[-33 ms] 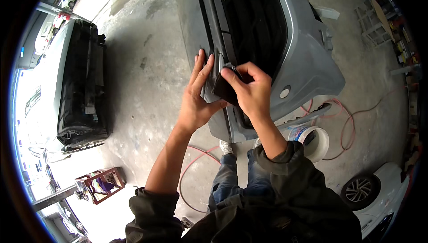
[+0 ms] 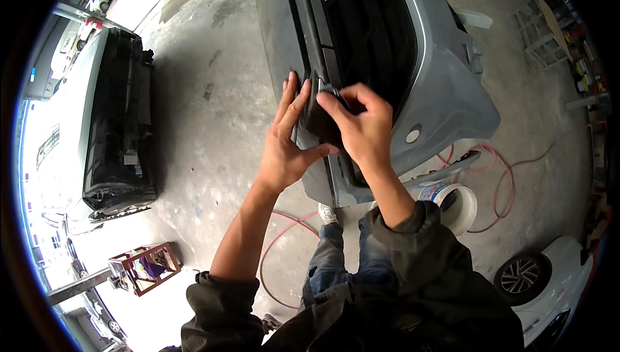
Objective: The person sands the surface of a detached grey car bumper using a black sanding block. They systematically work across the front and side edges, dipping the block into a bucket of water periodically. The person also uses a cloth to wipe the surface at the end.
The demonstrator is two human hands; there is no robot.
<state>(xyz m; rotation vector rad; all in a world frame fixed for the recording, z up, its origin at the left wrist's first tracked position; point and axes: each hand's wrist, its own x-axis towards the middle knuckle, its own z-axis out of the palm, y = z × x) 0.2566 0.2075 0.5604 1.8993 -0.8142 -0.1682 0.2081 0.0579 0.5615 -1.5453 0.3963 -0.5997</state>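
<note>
A grey car bumper [image 2: 445,87] with a dark grille opening stands in front of me. My left hand [image 2: 284,139] lies on its edge, fingers stretched out along the surface, thumb spread toward my right hand. My right hand [image 2: 365,126] pinches a dark sheet [image 2: 321,121], like sandpaper, between thumb and fingers. It presses the sheet to the dark trim strip [image 2: 312,35] at the bumper's edge, just right of my left fingers. Part of the sheet is hidden under my right hand.
A white bucket [image 2: 462,210] stands right of my feet, near a red hose [image 2: 510,184] on the concrete floor. A car with its black front end exposed [image 2: 116,119] is at left. A small brown-red frame stand [image 2: 145,268] and a car wheel [image 2: 522,276] are lower down.
My right hand has shifted slightly up and left along the trim with the dark sheet, which lies flatter now. The left hand stays nearly in place.
</note>
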